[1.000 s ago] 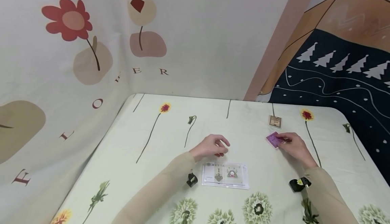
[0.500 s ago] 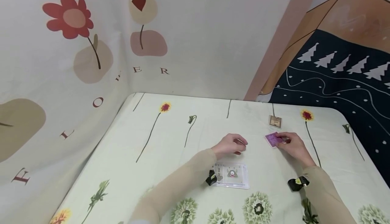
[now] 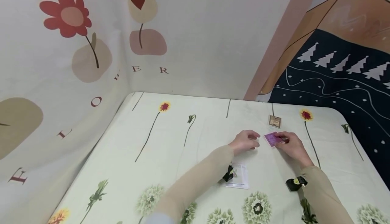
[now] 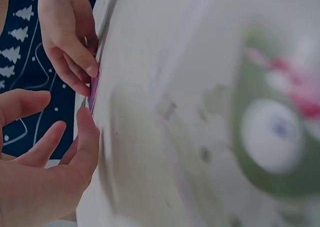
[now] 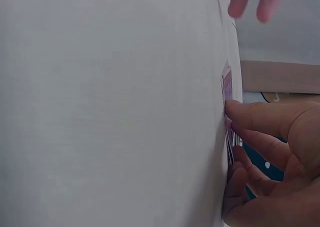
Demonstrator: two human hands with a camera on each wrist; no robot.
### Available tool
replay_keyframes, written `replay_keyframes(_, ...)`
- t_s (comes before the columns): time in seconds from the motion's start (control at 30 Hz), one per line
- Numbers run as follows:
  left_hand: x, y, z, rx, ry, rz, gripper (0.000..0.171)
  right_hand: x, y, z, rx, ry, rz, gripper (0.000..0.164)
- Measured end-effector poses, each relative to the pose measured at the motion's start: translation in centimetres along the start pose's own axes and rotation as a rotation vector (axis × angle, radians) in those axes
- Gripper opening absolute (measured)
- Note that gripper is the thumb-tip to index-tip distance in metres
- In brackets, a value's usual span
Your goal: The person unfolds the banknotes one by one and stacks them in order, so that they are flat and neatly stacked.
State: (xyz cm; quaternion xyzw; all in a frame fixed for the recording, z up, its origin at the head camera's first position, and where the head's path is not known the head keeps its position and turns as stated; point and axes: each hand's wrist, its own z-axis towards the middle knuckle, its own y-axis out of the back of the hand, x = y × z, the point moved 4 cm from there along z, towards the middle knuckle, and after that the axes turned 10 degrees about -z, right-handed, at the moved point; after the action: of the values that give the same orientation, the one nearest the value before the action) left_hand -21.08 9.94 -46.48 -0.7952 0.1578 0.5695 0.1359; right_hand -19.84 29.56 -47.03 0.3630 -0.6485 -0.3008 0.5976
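Note:
My right hand (image 3: 293,147) pinches the near right edge of a purple card (image 3: 270,138) that lies low at the tabletop. In the right wrist view the thumb lies on the face of the purple card (image 5: 228,87), fingers at its other edge; more than one layer seems to show. To its left, my left hand (image 3: 244,141) hovers with loosely bent, spread fingers, holding nothing. It stays a little apart from the card in the left wrist view. A clear plastic sleeve (image 3: 242,180) with printed paper lies under the left wrist, partly hidden.
Beyond the purple card lies a small brown square card or packet (image 3: 275,121). The flower-print tablecloth (image 3: 170,142) covers the table. Printed curtains (image 3: 198,41) stand along the back and left. Black wrist cameras hang below both wrists.
My left hand has moved right, passing over the plastic sleeve to near the purple card. The right hand keeps its pinch, and the card has shifted very slightly left.

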Motion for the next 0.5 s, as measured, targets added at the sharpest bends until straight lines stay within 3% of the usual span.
replay_keyframes(0.13, -0.1, -0.8, 1.3, -0.043, 0.002, -0.046, 0.039, -0.3, -0.4, 0.1, 0.017, -0.009, 0.031, 0.040)
replay_keyframes(0.33, -0.4, -2.1, 2.6, -0.040, 0.006, -0.095, 0.039, -0.5, -0.6, 0.2, 0.019, -0.003, 0.051, 0.041)
replay_keyframes(0.5, -0.7, -2.6, 3.3, -0.074, 0.000, -0.057, 0.032, -0.6, -0.6, 0.2, 0.013, 0.008, 0.059, 0.040)
